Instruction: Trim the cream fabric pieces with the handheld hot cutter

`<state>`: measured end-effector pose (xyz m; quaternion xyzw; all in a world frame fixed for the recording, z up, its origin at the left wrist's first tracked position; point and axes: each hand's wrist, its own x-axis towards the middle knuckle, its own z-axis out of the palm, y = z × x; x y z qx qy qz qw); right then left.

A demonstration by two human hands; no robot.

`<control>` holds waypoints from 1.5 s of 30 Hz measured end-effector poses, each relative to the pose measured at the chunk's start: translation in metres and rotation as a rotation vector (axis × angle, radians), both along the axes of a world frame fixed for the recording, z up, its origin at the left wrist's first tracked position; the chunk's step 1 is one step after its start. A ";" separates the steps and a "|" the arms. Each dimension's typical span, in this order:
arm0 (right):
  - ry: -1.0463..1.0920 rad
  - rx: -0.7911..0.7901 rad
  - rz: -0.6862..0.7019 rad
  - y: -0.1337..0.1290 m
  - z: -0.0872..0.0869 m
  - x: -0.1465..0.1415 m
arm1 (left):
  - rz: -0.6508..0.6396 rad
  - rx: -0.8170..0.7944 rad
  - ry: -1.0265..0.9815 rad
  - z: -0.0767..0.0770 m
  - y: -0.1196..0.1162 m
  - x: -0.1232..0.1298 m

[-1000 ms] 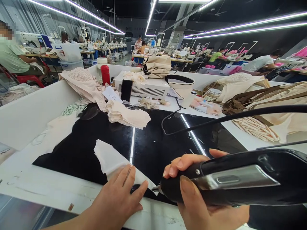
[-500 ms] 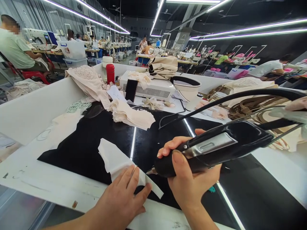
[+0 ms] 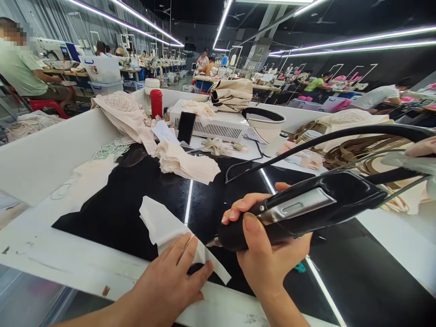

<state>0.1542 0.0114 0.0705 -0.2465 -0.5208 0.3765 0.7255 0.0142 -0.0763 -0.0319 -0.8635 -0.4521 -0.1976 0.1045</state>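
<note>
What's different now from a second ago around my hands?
Your right hand has moved the black tool away from you, its tip going from the white cloth's near end to farther up its long edge. Another person's hand has appeared at the right, by the cable. Your left hand stays on the cloth.

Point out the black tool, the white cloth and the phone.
Black tool (image 3: 304,205), head view: its silver side plate.
White cloth (image 3: 161,222), head view: its wide end.
Phone (image 3: 186,128), head view: middle of its dark face.
</note>
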 end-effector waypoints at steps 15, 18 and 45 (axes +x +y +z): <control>0.008 0.030 0.047 -0.001 -0.002 -0.001 | -0.080 -0.024 -0.016 0.016 0.006 -0.012; 0.001 0.046 0.046 -0.002 -0.001 -0.002 | -0.099 -0.041 0.004 0.018 0.005 -0.014; 0.021 0.011 0.051 -0.009 0.003 0.003 | -0.060 -0.064 0.078 0.015 -0.003 -0.020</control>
